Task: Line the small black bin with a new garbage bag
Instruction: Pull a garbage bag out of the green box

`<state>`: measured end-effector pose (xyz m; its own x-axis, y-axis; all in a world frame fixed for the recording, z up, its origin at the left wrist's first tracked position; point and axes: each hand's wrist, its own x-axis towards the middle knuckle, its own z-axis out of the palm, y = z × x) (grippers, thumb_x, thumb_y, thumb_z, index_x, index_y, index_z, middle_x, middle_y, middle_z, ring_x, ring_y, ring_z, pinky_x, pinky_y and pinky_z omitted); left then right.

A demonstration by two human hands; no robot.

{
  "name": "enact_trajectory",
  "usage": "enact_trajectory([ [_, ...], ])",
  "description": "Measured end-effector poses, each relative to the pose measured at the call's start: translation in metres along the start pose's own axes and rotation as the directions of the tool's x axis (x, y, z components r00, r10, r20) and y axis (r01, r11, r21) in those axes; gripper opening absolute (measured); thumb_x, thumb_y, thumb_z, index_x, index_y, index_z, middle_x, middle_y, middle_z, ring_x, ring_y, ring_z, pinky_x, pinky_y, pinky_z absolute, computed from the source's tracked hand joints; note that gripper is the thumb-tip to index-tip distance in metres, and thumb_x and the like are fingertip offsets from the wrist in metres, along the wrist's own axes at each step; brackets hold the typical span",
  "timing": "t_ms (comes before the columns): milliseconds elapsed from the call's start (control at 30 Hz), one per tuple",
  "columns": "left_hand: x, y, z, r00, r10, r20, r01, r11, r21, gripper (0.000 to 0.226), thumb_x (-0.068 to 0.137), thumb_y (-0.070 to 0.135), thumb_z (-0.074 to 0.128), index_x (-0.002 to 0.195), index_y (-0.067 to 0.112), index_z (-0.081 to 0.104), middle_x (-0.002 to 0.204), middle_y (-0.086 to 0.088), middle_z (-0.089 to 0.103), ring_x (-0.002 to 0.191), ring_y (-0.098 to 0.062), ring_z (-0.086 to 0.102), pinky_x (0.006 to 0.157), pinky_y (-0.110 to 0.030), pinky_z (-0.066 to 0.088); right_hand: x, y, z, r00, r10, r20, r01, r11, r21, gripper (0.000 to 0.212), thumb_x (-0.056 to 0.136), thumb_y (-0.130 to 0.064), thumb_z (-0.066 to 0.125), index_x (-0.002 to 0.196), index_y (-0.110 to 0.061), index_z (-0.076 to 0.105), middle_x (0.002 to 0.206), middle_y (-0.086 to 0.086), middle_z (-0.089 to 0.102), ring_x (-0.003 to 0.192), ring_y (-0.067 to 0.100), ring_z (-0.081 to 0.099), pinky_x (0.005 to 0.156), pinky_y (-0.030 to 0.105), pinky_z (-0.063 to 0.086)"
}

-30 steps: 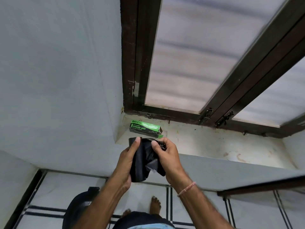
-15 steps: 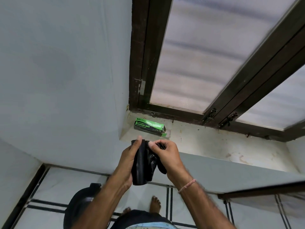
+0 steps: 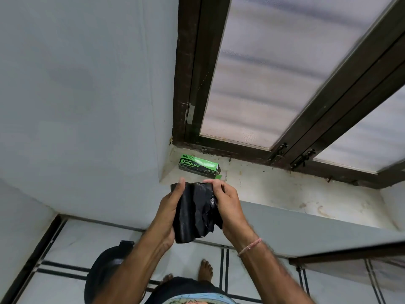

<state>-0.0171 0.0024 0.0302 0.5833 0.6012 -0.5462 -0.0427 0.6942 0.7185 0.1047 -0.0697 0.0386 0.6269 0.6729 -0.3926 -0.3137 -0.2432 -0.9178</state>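
Hands drawn back slightly from the green garbage-bag box (image 3: pixel 199 165) on the window sill (image 3: pixel 285 189), centre frame. Left hand (image 3: pixel 168 207) grip wraps the folded black garbage bag (image 3: pixel 192 218); right hand (image 3: pixel 228 207) grip pinches its top edge. Step looks like unfolding. Next: find the mouth, shake it open, lower to the small black bin (image 3: pixel 103 270), lower left.

The bag (image 3: pixel 192 216) between the left hand (image 3: pixel 167 212) and right hand (image 3: pixel 228 207) is glossy black. Beyond them the box (image 3: pixel 198 164) is green and black. Below, a black bin (image 3: pixel 98 273) and a white floor (image 3: pixel 65 244) with black lines.
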Motion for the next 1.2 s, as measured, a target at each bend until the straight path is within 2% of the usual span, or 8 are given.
enact_trajectory([
  [200, 0.002, -0.002, -0.004, 1.000, -0.007, -0.001, 0.007, 1.000, -0.009, 0.073, 0.084, 0.066, 0.069, 0.120, 0.002, 0.071, 0.112, -0.029, 0.074, 0.103, -0.046, 0.073, 0.092, -0.061, 0.058, 0.000, 0.005, -0.003, 0.999, -0.001, 0.033, 0.005, 0.992, -0.129, 0.025, 0.094, -0.025, 0.079, 0.090, -0.001, 0.075, 0.071, 0.019, 0.069, 0.050, 0.028, 0.061, 0.040, 0.031, 0.049],
  [300, 0.004, -0.004, -0.006, 1.000, -0.004, 0.001, 0.004, 1.000, 0.029, 0.068, 0.085, 0.066, 0.063, 0.116, 0.006, 0.075, 0.108, -0.025, 0.076, 0.095, -0.037, 0.075, 0.084, -0.044, 0.061, 0.004, 0.008, -0.005, 1.000, -0.016, -0.003, 0.016, 0.989, -0.147, 0.024, 0.099, -0.024, 0.071, 0.093, -0.001, 0.070, 0.077, 0.013, 0.067, 0.069, 0.030, 0.066, 0.062, 0.050, 0.059],
  [367, 0.005, -0.003, -0.007, 1.000, -0.003, 0.002, 0.003, 0.999, 0.035, 0.070, 0.082, 0.067, 0.065, 0.117, 0.007, 0.075, 0.108, -0.024, 0.077, 0.099, -0.038, 0.075, 0.090, -0.047, 0.060, 0.005, 0.010, -0.006, 1.000, -0.012, -0.018, 0.009, 0.989, -0.145, 0.023, 0.104, -0.024, 0.064, 0.099, -0.001, 0.065, 0.084, 0.014, 0.068, 0.079, 0.031, 0.067, 0.073, 0.052, 0.061],
  [533, 0.007, -0.001, -0.006, 1.000, 0.000, -0.016, 0.000, 0.999, 0.042, 0.069, 0.083, 0.067, 0.066, 0.117, 0.007, 0.075, 0.111, -0.023, 0.077, 0.108, -0.041, 0.072, 0.101, -0.054, 0.056, 0.006, 0.009, -0.003, 0.998, -0.030, -0.055, 0.023, 0.991, -0.132, 0.016, 0.108, -0.015, 0.053, 0.102, -0.009, 0.067, 0.091, 0.015, 0.069, 0.078, 0.028, 0.067, 0.068, 0.047, 0.061],
  [667, 0.007, -0.001, -0.005, 1.000, 0.007, -0.020, -0.006, 0.999, 0.049, 0.069, 0.083, 0.066, 0.066, 0.120, 0.008, 0.073, 0.109, -0.021, 0.077, 0.105, -0.039, 0.074, 0.097, -0.050, 0.058, 0.004, 0.003, -0.002, 0.999, -0.032, 0.013, 0.034, 0.992, -0.124, 0.028, 0.110, -0.027, 0.052, 0.105, -0.013, 0.076, 0.098, 0.013, 0.077, 0.082, 0.018, 0.070, 0.068, 0.027, 0.057],
  [867, 0.005, -0.001, -0.006, 1.000, -0.004, -0.002, 0.004, 0.999, 0.034, 0.066, 0.088, 0.062, 0.064, 0.119, 0.004, 0.073, 0.111, -0.024, 0.076, 0.104, -0.038, 0.075, 0.090, -0.045, 0.060, 0.000, 0.003, -0.004, 0.996, -0.010, 0.091, 0.021, 0.992, -0.122, 0.024, 0.092, -0.021, 0.079, 0.095, 0.003, 0.077, 0.080, 0.013, 0.074, 0.073, 0.019, 0.071, 0.066, 0.028, 0.056],
  [1100, 0.003, 0.001, -0.007, 1.000, -0.014, -0.005, 0.015, 0.998, 0.060, 0.061, 0.092, 0.063, 0.058, 0.114, 0.010, 0.076, 0.106, -0.019, 0.079, 0.097, -0.033, 0.077, 0.078, -0.037, 0.060, 0.007, 0.012, -0.003, 0.999, 0.027, -0.029, -0.031, 0.987, -0.160, 0.022, 0.106, -0.022, 0.060, 0.102, 0.000, 0.063, 0.086, 0.012, 0.066, 0.077, 0.024, 0.065, 0.070, 0.041, 0.060],
  [1200, 0.003, 0.002, -0.008, 1.000, -0.013, -0.026, 0.014, 0.999, 0.042, 0.061, 0.086, 0.058, 0.068, 0.118, 0.006, 0.073, 0.111, -0.021, 0.077, 0.103, -0.036, 0.075, 0.081, -0.038, 0.060, 0.007, 0.009, -0.001, 0.998, -0.034, -0.056, 0.024, 0.983, -0.184, 0.014, 0.106, -0.013, 0.056, 0.100, -0.006, 0.068, 0.088, 0.008, 0.070, 0.080, 0.016, 0.065, 0.072, 0.031, 0.057],
])
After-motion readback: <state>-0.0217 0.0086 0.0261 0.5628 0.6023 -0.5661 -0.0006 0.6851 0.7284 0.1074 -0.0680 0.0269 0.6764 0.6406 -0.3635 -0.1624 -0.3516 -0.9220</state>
